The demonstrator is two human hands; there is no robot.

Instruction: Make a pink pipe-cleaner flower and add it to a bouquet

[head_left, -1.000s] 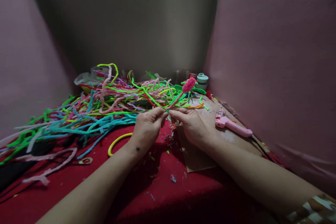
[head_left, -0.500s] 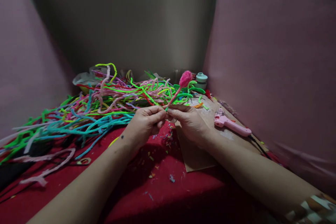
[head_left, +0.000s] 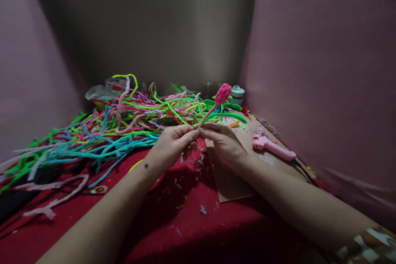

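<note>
A pipe cleaner flower (head_left: pixel 223 94) with a fuzzy bright pink head leans up to the right on its pink stem. My left hand (head_left: pixel 177 138) pinches the lower end of this stem between thumb and fingers. Right beside it, my right hand (head_left: pixel 224 142) is closed at the same spot, thumb against the fingers. A green pipe cleaner (head_left: pixel 230 115) runs from between the fingertips and arches out to the right, under the flower head. Exactly how the green piece meets the stem is hidden by my fingers.
Loose pipe cleaners (head_left: pixel 139 111) in many colours are heaped at the back left. A pink glue gun (head_left: pixel 274 148) lies on a cardboard sheet (head_left: pixel 235 181) to the right. Behind stands a pale teal container (head_left: pixel 237 92). Fuzz scraps litter the red cloth (head_left: pixel 192 235).
The flower head has shifted slightly right and turned. A green pipe cleaner now stretches out right from my fingers. Both hands stay together, the left having moved slightly right.
</note>
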